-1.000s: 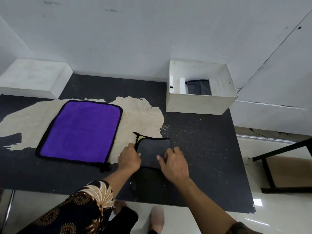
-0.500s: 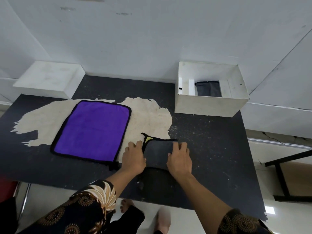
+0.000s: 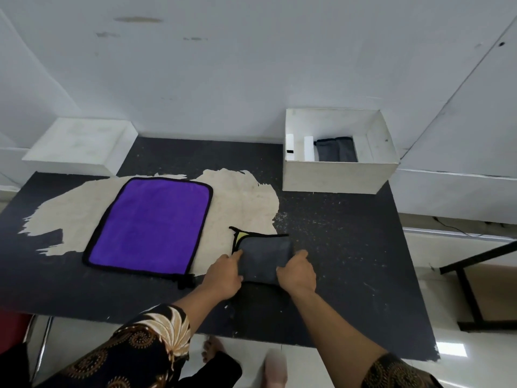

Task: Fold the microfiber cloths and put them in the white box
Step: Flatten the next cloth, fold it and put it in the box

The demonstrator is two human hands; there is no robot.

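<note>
A folded grey cloth [image 3: 263,254] with black trim and a yellow inner corner lies near the table's front middle. My left hand [image 3: 223,274] grips its left edge and my right hand [image 3: 298,273] grips its right edge, fingers curled around the fold. A purple cloth [image 3: 151,224] with a black border lies spread flat to the left. The white box [image 3: 335,175] stands at the back right and holds folded grey cloths [image 3: 335,149] standing on edge.
The black table [image 3: 349,247] has a worn pale patch in the middle. A white lid or shallow box [image 3: 75,148] sits at the back left corner. A black metal frame [image 3: 475,289] stands on the floor to the right.
Both hands have gone from pressing flat on the grey cloth to gripping its left and right edges. The camera view has shifted slightly.
</note>
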